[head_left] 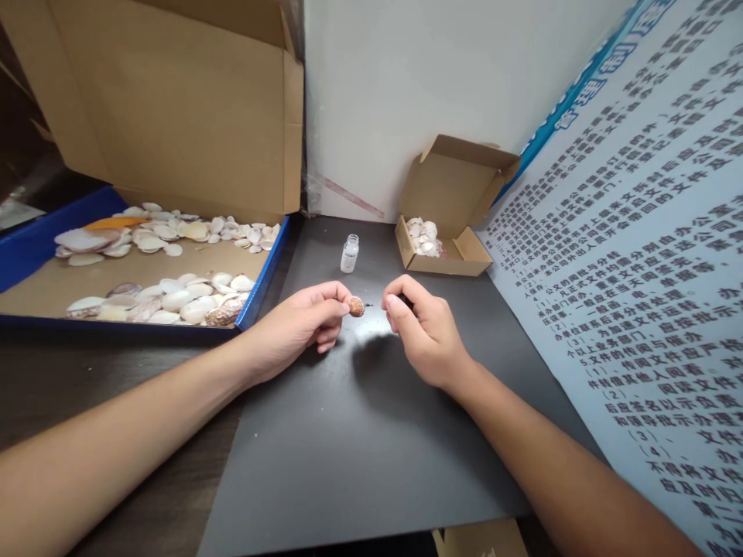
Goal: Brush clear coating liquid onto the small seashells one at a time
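Observation:
My left hand (306, 321) pinches a small brown ribbed shell (356, 307) between thumb and fingertips, just above the dark mat (360, 433). My right hand (422, 329) hovers a little to the right of the shell, its fingers curled into a pinch; something dark and thin may sit between them, but I cannot make it out. A small clear bottle with a white cap (349, 254) stands upright on the mat just behind both hands.
A blue tray (264, 275) lined with cardboard holds several pale shells at the left. A small open cardboard box (450, 259) with several shells sits at the back right. A large cardboard sheet leans behind the tray, and a printed poster (638, 271) lines the right side.

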The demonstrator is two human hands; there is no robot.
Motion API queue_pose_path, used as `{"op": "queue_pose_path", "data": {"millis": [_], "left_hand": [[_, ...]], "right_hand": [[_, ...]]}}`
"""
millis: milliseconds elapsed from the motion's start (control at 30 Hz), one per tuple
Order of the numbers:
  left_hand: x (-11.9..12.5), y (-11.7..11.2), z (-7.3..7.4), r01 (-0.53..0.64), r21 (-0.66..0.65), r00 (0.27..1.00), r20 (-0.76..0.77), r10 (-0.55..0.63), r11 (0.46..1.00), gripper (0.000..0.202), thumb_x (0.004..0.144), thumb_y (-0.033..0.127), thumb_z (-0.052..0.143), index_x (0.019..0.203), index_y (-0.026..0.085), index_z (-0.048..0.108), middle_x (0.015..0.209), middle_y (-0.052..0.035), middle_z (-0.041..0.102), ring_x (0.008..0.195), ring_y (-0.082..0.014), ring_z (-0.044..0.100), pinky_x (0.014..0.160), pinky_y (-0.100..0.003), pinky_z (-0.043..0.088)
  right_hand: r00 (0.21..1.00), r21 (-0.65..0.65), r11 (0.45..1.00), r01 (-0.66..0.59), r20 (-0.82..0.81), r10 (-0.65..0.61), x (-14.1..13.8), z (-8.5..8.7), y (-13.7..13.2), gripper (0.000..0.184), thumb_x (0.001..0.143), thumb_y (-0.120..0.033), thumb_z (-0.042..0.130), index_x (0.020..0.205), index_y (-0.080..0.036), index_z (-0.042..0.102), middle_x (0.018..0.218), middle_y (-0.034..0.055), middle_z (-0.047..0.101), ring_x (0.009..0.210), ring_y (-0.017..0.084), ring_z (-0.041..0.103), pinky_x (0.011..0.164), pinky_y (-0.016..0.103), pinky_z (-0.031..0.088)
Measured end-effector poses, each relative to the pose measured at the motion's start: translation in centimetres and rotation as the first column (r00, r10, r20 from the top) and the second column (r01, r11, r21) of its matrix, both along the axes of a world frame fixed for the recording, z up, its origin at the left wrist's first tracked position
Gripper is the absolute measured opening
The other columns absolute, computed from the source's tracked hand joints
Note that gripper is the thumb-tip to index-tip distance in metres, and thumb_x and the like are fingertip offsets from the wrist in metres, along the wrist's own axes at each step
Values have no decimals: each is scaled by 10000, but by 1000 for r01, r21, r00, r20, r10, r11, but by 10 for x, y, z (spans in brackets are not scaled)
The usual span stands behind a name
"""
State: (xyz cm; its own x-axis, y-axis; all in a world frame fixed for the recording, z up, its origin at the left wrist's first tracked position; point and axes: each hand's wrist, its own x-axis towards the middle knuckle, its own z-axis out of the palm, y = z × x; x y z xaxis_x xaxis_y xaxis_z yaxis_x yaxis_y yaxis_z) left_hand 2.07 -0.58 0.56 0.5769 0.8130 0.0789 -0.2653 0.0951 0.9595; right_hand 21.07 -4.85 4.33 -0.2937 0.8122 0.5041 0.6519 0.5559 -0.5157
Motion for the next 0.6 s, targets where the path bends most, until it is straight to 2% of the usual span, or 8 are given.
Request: {"op": "queue_pose_path", "data": {"millis": [67,167,267,367,433,500,600], "left_hand": [[0,0,0,-2,2,1000,0,2,1000,98,872,254,579,859,163,545,740,33,473,503,-40,339,482,-201,312],[0,-1,0,6,-4,1000,7,-6,1000,92,873,247,574,856,167,533,756,33,490,501,-38,340,483,-203,311],[0,-2,1,2,-5,1000,1,-2,1000,92,868,237,574,836,173,515,692,45,463,500,-49,341,481,-204,305],[0,-2,1,0,-10,1000,-2,0,1000,110,868,254,579,829,176,511,631,60,401,498,-57,329,481,-202,296],[0,-2,2,4,-16,1000,6,-4,1000,115,872,266,582,844,174,518,672,53,429,501,-52,327,483,-204,296],[0,-2,2,6,-18,1000,13,-5,1000,109,874,261,580,853,170,525,748,37,477,505,-43,331,485,-208,300],[1,-2,2,3,-14,1000,14,-3,1000,92,873,245,573,853,167,530,788,30,494,501,-38,332,484,-213,301]], "right_hand": [[999,-15,1000,3,-51,-3,1,-1,1,200,998,-267,430,815,-206,485,608,-51,445,531,106,392,527,257,319],[980,1,996,-86,-179,85,1,-2,0,192,1005,-282,418,838,-213,485,612,-51,418,538,114,386,521,258,322],[973,-8,987,-162,-169,158,0,-1,-2,176,1003,-276,425,853,-212,489,642,-46,439,556,114,407,541,257,345],[992,-48,992,-120,-49,117,-1,0,-2,177,1003,-272,429,852,-206,493,650,-44,469,556,108,421,554,254,350],[999,-34,999,-40,-12,39,0,0,0,185,1005,-264,420,845,-204,491,635,-47,466,548,106,415,556,256,341],[999,-13,1000,3,-49,-3,0,-2,1,195,1005,-263,417,832,-206,486,611,-53,437,536,108,393,546,259,325],[982,25,998,-54,-178,58,1,-4,-1,198,1006,-274,414,831,-212,484,596,-55,397,532,116,378,530,264,315]]}}
